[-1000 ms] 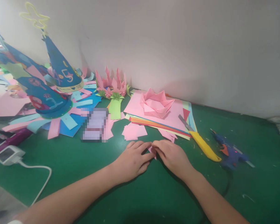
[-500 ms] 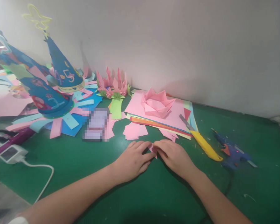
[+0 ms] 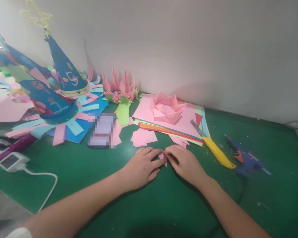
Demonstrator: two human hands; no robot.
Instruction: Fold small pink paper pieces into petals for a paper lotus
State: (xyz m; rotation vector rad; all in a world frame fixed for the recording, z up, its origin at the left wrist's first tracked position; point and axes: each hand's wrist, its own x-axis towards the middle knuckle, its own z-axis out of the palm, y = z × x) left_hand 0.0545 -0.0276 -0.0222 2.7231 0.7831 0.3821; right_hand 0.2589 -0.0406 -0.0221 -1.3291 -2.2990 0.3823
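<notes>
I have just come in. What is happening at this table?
A person is working with bare hands on a small piece of pink paper at a green table. The left hand has fingers on it, and the right hand pinches it near the top; its exact shape is mostly hidden. Behind them, a pink paper flower sits on stacked coloured sheets. A yellow-handled knife and a blue glue gun lie to the right, not in hand.
</notes>
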